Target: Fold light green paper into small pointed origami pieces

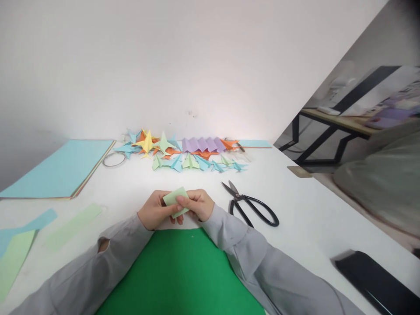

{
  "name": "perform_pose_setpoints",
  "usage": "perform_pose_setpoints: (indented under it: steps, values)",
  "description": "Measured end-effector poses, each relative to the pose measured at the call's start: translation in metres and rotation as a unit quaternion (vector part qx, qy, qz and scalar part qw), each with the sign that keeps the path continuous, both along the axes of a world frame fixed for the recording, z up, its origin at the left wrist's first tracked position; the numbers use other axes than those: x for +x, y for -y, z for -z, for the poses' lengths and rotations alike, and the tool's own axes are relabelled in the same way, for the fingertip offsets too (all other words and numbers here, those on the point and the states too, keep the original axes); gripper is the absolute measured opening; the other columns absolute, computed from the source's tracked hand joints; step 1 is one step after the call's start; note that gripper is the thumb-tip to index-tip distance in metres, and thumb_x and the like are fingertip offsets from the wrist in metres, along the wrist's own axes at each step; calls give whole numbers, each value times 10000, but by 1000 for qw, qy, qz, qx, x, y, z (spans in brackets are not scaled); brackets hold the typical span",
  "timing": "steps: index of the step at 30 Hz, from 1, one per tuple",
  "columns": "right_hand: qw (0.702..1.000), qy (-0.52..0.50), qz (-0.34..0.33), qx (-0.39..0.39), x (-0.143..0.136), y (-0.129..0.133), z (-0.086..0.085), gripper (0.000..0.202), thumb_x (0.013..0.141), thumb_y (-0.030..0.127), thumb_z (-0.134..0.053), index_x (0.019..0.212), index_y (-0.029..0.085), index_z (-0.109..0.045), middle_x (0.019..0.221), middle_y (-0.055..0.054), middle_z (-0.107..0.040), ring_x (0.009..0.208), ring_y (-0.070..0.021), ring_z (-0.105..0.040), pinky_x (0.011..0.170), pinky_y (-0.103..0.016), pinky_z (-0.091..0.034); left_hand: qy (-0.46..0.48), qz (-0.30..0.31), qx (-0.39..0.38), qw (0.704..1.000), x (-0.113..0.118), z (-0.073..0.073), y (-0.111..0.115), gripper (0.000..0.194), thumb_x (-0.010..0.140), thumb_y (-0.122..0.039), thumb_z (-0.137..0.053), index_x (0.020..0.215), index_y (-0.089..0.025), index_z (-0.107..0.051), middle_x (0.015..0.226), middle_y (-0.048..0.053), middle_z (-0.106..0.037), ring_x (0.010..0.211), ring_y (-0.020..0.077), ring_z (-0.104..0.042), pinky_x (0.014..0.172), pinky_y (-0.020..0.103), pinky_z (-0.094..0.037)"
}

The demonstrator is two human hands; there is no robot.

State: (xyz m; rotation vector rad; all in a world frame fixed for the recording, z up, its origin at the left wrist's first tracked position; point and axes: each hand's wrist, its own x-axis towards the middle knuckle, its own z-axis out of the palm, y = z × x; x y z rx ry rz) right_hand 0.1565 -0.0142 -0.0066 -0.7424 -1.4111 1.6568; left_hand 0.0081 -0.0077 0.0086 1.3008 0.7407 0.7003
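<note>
Mostly, the risk sits at the fingertips: a small pale green paper piece is pinched between left hand and right hand, up off the white desk and over its near edge. Right thumb presses on the face of the paper, fingers behind; left hand curls closed around the other side, its exact grip partly hidden. Judgement: with no flat backing, a crease pressed here could run skewed, and uneven thumb pressure could slide one edge past another or dent a corner. Pulling the hands apart too hard might tear it. Secondary hazard: black-handled scissors lie with blades parted just beside the right sleeve; a swing of that forearm could knock them or meet the points. Likewise, a loose pale green strip lies near the left sleeve, easily swept aside or crumpled, I'd guess. Appearance of the held piece: plain, matte, roughly four-sided, tilted, upper right corner raised, a lower part showing beneath the fingers. Edges look straight; whether it is already doubled over, cannot tell. Colour close to that of the pale green folded star by the wall.
</note>
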Motion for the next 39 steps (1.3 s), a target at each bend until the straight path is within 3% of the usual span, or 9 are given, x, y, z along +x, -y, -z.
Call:
perform_pose_setpoints:
  steps: [6,11,15,18,26,34,39]
  values:
    - [1000,-10,7,1,-1,0,-1,365,756,436,-554,584,120,-613,457,-19,-619,339,-88,-488,361,-216,-233,9,-6,0,1000,2,4,1,301,611,-364,-705,668,-93,-589,481,31,-617,418,107,-532,405,202,-393]
    - [997,9,72,21,-3,1,-3,413,733,491,-553,505,146,-559,381,15,-544,317,-57,-395,358,-212,-229,11,-41,10,999,5,4,2,316,634,-396,-676,602,-99,-573,466,29,-599,407,104,-530,390,199,-383]
    - [986,14,165,-17,-5,0,-2,431,619,549,-618,482,145,-557,348,25,-492,320,-53,-375,364,-212,-246,23,-102,-4,995,7,5,2,302,634,-390,-674,641,-108,-567,476,7,-590,392,102,-531,369,196,-380]
    - [979,17,194,-52,-5,0,-1,395,521,512,-680,473,134,-573,341,31,-476,308,-49,-362,356,-213,-250,32,-129,-18,991,7,6,2,299,620,-381,-687,654,-113,-559,467,-5,-580,378,100,-524,352,191,-371]
    - [989,59,130,-39,-4,0,0,229,561,337,-626,472,127,-604,374,7,-534,324,-68,-421,374,-219,-302,63,-179,-43,981,6,6,-1,293,580,-345,-725,583,-124,-532,382,-36,-519,304,57,-427,327,169,-287]
    - [988,87,113,-62,-5,4,-8,181,513,307,-618,485,129,-622,380,14,-544,340,-72,-439,385,-214,-316,53,-132,-41,989,5,8,-2,338,540,-303,-750,484,-136,-461,324,-42,-481,257,37,-352,290,161,-211]
    - [988,60,103,-97,-5,3,-6,179,496,302,-653,483,125,-623,394,8,-559,336,-81,-456,373,-221,-312,55,-145,-52,986,5,9,-2,318,570,-296,-727,470,-136,-471,346,-26,-506,268,52,-382,281,166,-230]
